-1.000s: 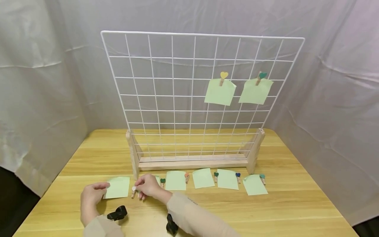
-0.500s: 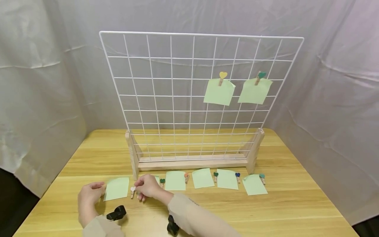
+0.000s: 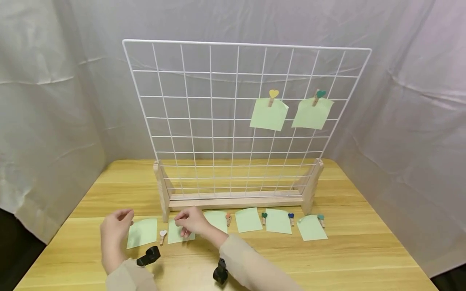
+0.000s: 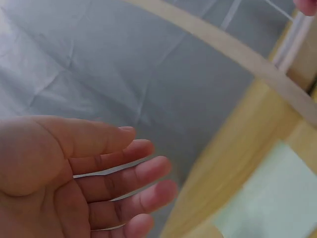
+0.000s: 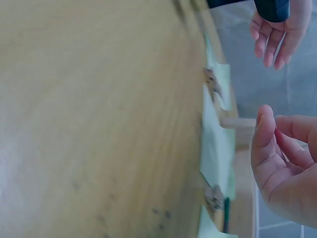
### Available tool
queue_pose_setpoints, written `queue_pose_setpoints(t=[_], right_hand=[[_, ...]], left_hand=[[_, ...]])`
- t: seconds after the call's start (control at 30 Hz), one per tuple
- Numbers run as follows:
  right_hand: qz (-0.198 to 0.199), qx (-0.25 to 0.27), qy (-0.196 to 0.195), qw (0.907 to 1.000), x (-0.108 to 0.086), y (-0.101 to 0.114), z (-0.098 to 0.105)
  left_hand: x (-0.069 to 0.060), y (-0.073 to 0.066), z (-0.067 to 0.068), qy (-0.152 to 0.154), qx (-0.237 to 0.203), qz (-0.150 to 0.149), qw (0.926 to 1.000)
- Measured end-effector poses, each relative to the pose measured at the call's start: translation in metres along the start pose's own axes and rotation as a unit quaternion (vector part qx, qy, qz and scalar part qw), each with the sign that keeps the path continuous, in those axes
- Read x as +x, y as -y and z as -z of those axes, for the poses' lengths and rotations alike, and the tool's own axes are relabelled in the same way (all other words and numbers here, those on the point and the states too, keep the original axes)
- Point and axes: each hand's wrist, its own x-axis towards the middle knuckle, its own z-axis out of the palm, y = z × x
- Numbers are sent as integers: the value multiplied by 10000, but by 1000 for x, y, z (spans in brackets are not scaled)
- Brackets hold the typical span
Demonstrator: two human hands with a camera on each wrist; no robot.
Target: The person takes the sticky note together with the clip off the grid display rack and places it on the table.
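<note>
My left hand (image 3: 114,236) hovers just left of the leftmost pale green paper note (image 3: 142,233). In the left wrist view this hand (image 4: 94,173) has loosely bent fingers and holds nothing; the note (image 4: 272,198) lies beyond it on the table. My right hand (image 3: 194,221) is above the second note (image 3: 174,234) and partly covers it. In the right wrist view the right hand (image 5: 290,171) has its thumb and forefinger near each other, with nothing seen between them. A small wooden clothespin with a white heart (image 3: 162,237) lies between these two notes.
A white wire grid (image 3: 247,43) stands in a wooden base (image 3: 236,203) behind the notes. Two notes hang on it, pinned by a yellow-heart clothespin (image 3: 273,97) and a green-heart one (image 3: 318,97). More notes and heart clothespins lie in a row to the right.
Both hands have lifted off the table. The left has come away from the leftmost note; the right has left the white-heart clothespin and moved right, uncovering part of the second note.
</note>
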Motion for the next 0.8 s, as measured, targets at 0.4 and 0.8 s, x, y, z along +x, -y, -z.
queue_pose_setpoints(t=[0.4,0.8], right_hand=[[354,13,58,9994,-8,21,30],[733,149,-112,9971,-41,62,73]], left_hand=[[3,-39,-13,-185,-652,-714,9951],[-3,-85,-40,101,-1367,-1662,9765]])
